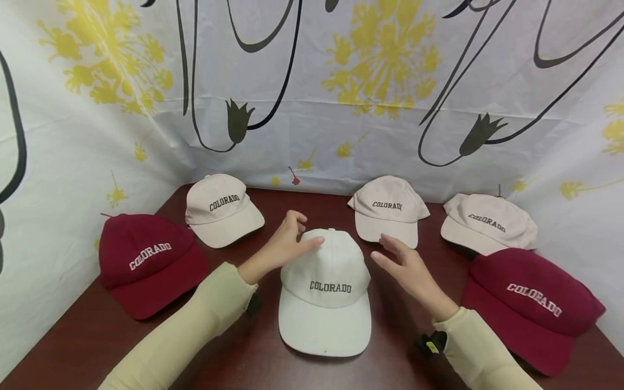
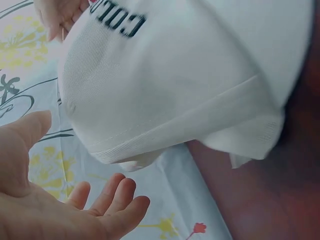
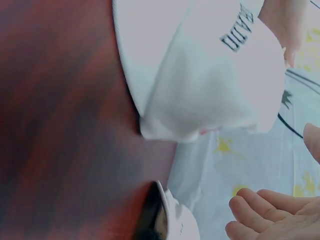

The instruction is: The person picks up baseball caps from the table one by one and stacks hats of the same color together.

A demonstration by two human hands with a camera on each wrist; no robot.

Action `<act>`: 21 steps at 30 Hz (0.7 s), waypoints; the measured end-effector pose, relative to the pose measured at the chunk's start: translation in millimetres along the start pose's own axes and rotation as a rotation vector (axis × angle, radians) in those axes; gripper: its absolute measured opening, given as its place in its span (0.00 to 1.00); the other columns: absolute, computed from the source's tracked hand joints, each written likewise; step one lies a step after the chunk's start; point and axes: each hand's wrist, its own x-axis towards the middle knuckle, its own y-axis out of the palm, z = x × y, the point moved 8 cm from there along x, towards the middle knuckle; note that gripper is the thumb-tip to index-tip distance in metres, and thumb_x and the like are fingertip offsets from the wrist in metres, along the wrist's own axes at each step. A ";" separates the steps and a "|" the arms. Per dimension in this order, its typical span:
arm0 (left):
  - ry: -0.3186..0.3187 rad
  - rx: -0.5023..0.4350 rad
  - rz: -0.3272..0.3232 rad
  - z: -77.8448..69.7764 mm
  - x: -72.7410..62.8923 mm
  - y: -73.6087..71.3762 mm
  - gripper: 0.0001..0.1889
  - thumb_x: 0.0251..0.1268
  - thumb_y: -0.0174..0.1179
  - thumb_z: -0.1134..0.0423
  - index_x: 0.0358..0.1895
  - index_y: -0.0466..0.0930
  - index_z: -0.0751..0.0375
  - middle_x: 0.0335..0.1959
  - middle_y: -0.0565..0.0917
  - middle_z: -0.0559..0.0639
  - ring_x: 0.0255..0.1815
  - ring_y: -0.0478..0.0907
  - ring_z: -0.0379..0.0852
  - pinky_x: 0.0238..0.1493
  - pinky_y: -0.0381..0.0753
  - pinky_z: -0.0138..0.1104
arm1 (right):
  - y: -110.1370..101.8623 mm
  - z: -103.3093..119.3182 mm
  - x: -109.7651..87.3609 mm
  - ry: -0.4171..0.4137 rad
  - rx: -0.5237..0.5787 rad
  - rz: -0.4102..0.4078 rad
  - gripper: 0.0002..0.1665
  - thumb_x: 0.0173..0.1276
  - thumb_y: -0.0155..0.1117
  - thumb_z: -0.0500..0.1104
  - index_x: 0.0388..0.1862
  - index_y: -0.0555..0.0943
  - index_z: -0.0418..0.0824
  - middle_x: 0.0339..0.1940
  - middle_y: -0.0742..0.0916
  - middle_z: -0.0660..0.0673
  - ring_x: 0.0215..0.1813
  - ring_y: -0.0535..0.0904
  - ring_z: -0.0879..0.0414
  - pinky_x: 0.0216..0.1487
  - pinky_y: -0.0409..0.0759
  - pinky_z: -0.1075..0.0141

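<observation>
The left hand (image 1: 285, 242) is hanging by the crown of the white cap (image 1: 325, 295), its fingers loose and apart, holding nothing. The right hand (image 1: 408, 266) is hanging just off the cap's other side, its fingers also loose and letting a gap show. The cap is sitting in the middle of the table (image 1: 258, 352), its brim facing the person. Bare wood is showing in front of the brim. A red cap (image 1: 153, 262) is sitting near the left edge, another red cap (image 1: 533, 295) near the right. Three pale caps (image 1: 388, 208) are lining the back, where the table is meeting a flowery cloth (image 1: 302, 70).
</observation>
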 end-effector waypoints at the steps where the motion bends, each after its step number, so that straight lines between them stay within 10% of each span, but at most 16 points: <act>1: -0.005 0.001 0.010 -1.6 4.0 1.1 0.28 0.59 0.61 0.56 0.53 0.58 0.67 0.47 0.68 0.63 0.49 0.68 0.56 0.49 0.68 0.44 | -3.4 -0.1 0.6 0.002 0.000 -0.002 0.37 0.67 0.57 0.50 0.67 0.59 0.31 0.64 0.68 0.32 0.66 0.61 0.41 0.60 0.62 0.47; 21: 0.015 0.080 0.162 -45.4 61.4 21.1 0.31 0.62 0.57 0.49 0.59 0.56 0.65 0.54 0.66 0.62 0.55 0.66 0.51 0.50 0.67 0.41 | -42.9 2.5 19.6 0.040 -0.011 -0.038 0.40 0.68 0.54 0.52 0.69 0.56 0.30 0.66 0.65 0.30 0.68 0.57 0.40 0.63 0.56 0.47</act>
